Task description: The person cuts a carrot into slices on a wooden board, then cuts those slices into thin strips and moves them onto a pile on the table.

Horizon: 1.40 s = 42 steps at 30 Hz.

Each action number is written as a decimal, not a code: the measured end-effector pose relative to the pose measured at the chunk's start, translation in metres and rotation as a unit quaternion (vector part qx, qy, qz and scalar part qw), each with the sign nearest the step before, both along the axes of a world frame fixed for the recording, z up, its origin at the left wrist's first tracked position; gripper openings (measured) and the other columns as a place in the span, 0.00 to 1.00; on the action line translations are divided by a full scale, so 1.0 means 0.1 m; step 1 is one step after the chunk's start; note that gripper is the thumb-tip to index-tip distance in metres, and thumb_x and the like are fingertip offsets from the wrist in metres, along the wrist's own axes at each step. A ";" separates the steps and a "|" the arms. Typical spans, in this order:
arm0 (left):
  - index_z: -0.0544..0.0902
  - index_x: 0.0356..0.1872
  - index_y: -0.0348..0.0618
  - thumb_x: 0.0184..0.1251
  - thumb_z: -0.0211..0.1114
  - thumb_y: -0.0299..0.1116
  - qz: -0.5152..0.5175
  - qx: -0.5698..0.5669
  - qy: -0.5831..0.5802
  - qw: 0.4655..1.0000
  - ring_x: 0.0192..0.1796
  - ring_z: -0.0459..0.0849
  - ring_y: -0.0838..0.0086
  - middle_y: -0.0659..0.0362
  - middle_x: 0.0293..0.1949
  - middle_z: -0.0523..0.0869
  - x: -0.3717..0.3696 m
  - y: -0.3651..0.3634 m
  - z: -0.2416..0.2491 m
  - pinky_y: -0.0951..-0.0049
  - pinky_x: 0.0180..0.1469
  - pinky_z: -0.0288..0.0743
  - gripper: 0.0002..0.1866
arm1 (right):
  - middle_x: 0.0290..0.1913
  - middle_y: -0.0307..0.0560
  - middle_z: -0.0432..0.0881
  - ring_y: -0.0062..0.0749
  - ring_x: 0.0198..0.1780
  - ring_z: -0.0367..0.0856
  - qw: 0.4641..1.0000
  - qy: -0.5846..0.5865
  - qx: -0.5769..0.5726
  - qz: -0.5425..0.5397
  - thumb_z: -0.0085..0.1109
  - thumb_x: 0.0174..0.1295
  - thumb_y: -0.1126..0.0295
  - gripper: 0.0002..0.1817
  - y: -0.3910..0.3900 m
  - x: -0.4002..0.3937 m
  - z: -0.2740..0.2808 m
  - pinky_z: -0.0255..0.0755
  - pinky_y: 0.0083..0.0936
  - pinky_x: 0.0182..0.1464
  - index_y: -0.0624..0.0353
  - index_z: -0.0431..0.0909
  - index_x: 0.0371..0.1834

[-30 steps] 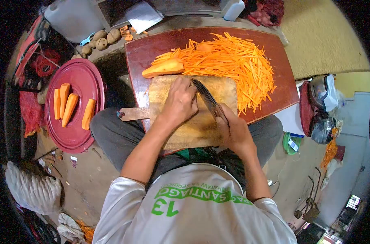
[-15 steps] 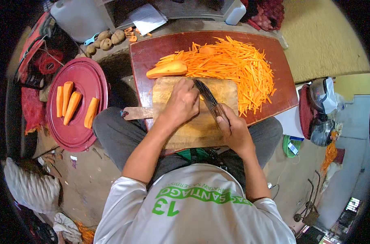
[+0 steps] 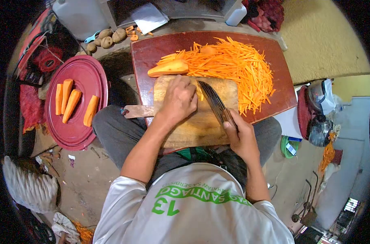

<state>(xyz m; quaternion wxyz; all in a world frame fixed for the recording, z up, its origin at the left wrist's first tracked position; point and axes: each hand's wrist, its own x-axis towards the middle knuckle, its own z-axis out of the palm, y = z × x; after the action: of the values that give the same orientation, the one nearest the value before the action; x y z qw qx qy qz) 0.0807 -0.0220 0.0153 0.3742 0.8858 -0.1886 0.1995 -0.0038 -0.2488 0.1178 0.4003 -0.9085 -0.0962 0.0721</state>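
A wooden cutting board with a handle to the left lies across my lap, at the near side of a dark red board. My right hand is closed round the handle of a knife, whose dark blade points up and left. Curled fingers of my left hand press on the cutting board left of the blade; whatever is under them is hidden. Small orange carrot slivers show between that hand and the knife. Past the board lie a peeled carrot and a large heap of carrot strips.
Several peeled carrots rest on a round red lid to my left. Brown round root vegetables and orange scraps sit beyond it, near white paper. A green basket stands on the floor at right.
The knife has moved right, away from my left hand, opening a gap where carrot slivers show. My right hand has shifted slightly right and down; my left stays on the board.
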 end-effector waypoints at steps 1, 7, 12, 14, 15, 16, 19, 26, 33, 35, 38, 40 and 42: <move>0.86 0.31 0.35 0.55 0.73 0.23 0.017 -0.004 -0.017 1.000 0.52 0.82 0.48 0.47 0.42 0.84 0.02 0.04 0.00 0.50 0.53 0.77 0.05 | 0.49 0.61 0.90 0.47 0.51 0.90 1.000 0.001 0.004 -0.005 0.61 0.79 0.74 0.20 -0.05 -0.06 -0.03 0.81 0.35 0.56 0.64 0.79 0.71; 0.88 0.54 0.43 0.55 0.76 0.27 0.114 0.022 -0.074 0.990 0.59 0.82 0.51 0.51 0.53 0.85 0.22 0.38 0.02 0.49 0.61 0.73 0.22 | 0.47 0.63 0.92 0.52 0.50 0.93 0.998 0.011 -0.051 0.024 0.66 0.75 0.69 0.18 -0.40 0.13 -0.19 0.83 0.39 0.54 0.64 0.85 0.64; 0.86 0.66 0.48 0.59 0.78 0.38 0.133 0.110 -0.015 0.985 0.66 0.80 0.53 0.51 0.62 0.85 0.30 0.54 -0.02 0.49 0.69 0.69 0.31 | 0.50 0.61 0.94 0.43 0.53 0.96 0.993 -0.097 -0.057 0.019 0.68 0.74 0.65 0.21 -0.55 0.86 -0.30 0.85 0.37 0.56 0.63 0.86 0.66; 0.86 0.66 0.48 0.60 0.78 0.39 0.125 0.118 0.003 0.985 0.67 0.80 0.54 0.51 0.62 0.85 0.34 0.57 -0.06 0.49 0.70 0.68 0.31 | 0.52 0.60 0.94 0.40 0.53 0.95 0.993 -0.107 -0.043 -0.010 0.67 0.75 0.66 0.21 -0.58 0.92 -0.17 0.85 0.35 0.57 0.63 0.85 0.67; 0.86 0.66 0.48 0.60 0.78 0.40 0.128 0.116 0.009 0.985 0.67 0.80 0.54 0.51 0.62 0.86 0.35 0.59 -0.04 0.49 0.70 0.68 0.30 | 0.52 0.59 0.95 0.39 0.53 0.95 0.993 -0.110 -0.036 -0.025 0.67 0.75 0.66 0.21 -0.57 0.94 -0.11 0.84 0.35 0.58 0.63 0.85 0.67; 0.86 0.66 0.48 0.61 0.78 0.40 0.131 0.114 0.017 0.985 0.67 0.81 0.54 0.51 0.62 0.86 0.36 0.58 -0.04 0.49 0.70 0.68 0.30 | 0.52 0.59 0.95 0.38 0.53 0.95 0.992 -0.117 -0.026 -0.039 0.67 0.75 0.66 0.21 -0.56 0.93 -0.08 0.84 0.35 0.58 0.64 0.85 0.67; 0.87 0.66 0.48 0.61 0.79 0.42 0.137 0.102 0.013 0.985 0.67 0.82 0.55 0.51 0.61 0.87 0.40 0.57 -0.08 0.49 0.70 0.68 0.30 | 0.52 0.59 0.95 0.37 0.52 0.94 0.987 -0.147 -0.005 -0.071 0.67 0.76 0.67 0.21 -0.57 0.78 -0.05 0.84 0.35 0.57 0.65 0.85 0.67; 0.87 0.66 0.49 0.62 0.81 0.45 0.148 0.106 0.030 0.983 0.66 0.83 0.58 0.55 0.60 0.89 0.43 0.59 -0.07 0.50 0.68 0.69 0.30 | 0.50 0.64 0.93 0.47 0.51 0.94 0.992 -0.082 -0.067 -0.070 0.63 0.78 0.67 0.20 -0.61 0.43 -0.37 0.84 0.40 0.56 0.64 0.84 0.68; 0.87 0.66 0.49 0.64 0.80 0.44 0.145 0.115 0.008 0.983 0.64 0.82 0.58 0.54 0.58 0.88 0.45 0.59 -0.15 0.50 0.66 0.67 0.29 | 0.47 0.69 0.91 0.68 0.48 0.91 0.989 -0.120 -0.064 -0.049 0.62 0.77 0.65 0.19 -0.45 0.30 -0.31 0.84 0.52 0.52 0.61 0.82 0.66; 0.88 0.65 0.46 0.65 0.80 0.42 0.128 0.088 0.010 0.988 0.62 0.80 0.56 0.51 0.55 0.86 0.45 0.58 -0.14 0.47 0.66 0.63 0.28 | 0.45 0.69 0.90 0.70 0.48 0.90 0.988 -0.081 -0.127 -0.031 0.61 0.78 0.62 0.20 -0.47 0.29 -0.41 0.82 0.59 0.50 0.56 0.79 0.68; 0.87 0.66 0.47 0.64 0.80 0.39 0.117 0.120 0.003 0.986 0.62 0.79 0.54 0.50 0.55 0.85 0.44 0.59 -0.13 0.45 0.67 0.63 0.29 | 0.43 0.69 0.90 0.71 0.46 0.89 0.985 -0.087 -0.146 -0.025 0.62 0.77 0.61 0.20 -0.37 0.24 -0.39 0.82 0.60 0.50 0.54 0.79 0.68; 0.86 0.66 0.47 0.64 0.80 0.37 0.114 0.135 -0.034 0.984 0.62 0.79 0.53 0.50 0.55 0.83 0.45 0.59 -0.13 0.45 0.67 0.63 0.28 | 0.50 0.66 0.90 0.69 0.51 0.89 0.980 -0.059 -0.192 0.008 0.62 0.77 0.63 0.21 -0.31 0.19 -0.40 0.83 0.59 0.50 0.56 0.74 0.68; 0.85 0.65 0.48 0.63 0.79 0.36 0.105 0.145 -0.062 0.982 0.62 0.79 0.52 0.50 0.54 0.82 0.42 0.58 -0.09 0.44 0.67 0.63 0.28 | 0.53 0.65 0.89 0.67 0.53 0.89 0.981 -0.069 -0.174 0.046 0.62 0.77 0.63 0.22 -0.27 0.11 -0.54 0.83 0.58 0.51 0.57 0.72 0.69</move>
<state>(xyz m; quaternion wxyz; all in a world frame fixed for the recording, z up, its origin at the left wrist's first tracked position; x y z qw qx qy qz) 0.1225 0.0361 0.0061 0.2060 0.9315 -0.1444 0.2628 0.0069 -0.2756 0.0636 0.2248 -0.9616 -0.1515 0.0430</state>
